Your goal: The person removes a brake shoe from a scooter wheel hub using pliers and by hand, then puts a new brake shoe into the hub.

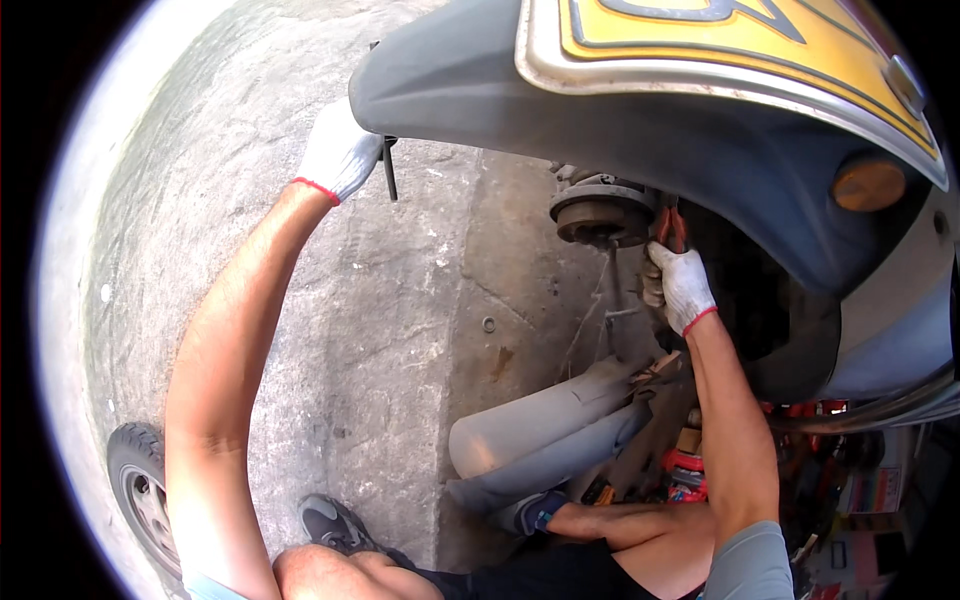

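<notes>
My left hand [342, 152], in a white glove with a red cuff, is up at the tip of the scooter's grey rear mudguard [440, 85]. The mudguard hides its fingers, so I cannot see what they grip. A short dark rod [391, 172] sticks out beside that hand. Under the mudguard my right hand [685, 285], gloved the same way, is closed around red-handled pliers [672, 228]. The pliers' jaws point up, next to a rusty, round wheel hub [602, 212]; their tips are lost in shadow.
Below the hub lies a grey exhaust muffler [540, 425]. A removed wheel [143, 490] is at the lower left. A small ring [489, 324] lies on the concrete floor [370, 350]. An orange indicator [868, 186] and yellow number plate [680, 35] overhang the work. Red tools [685, 472] lie lower right.
</notes>
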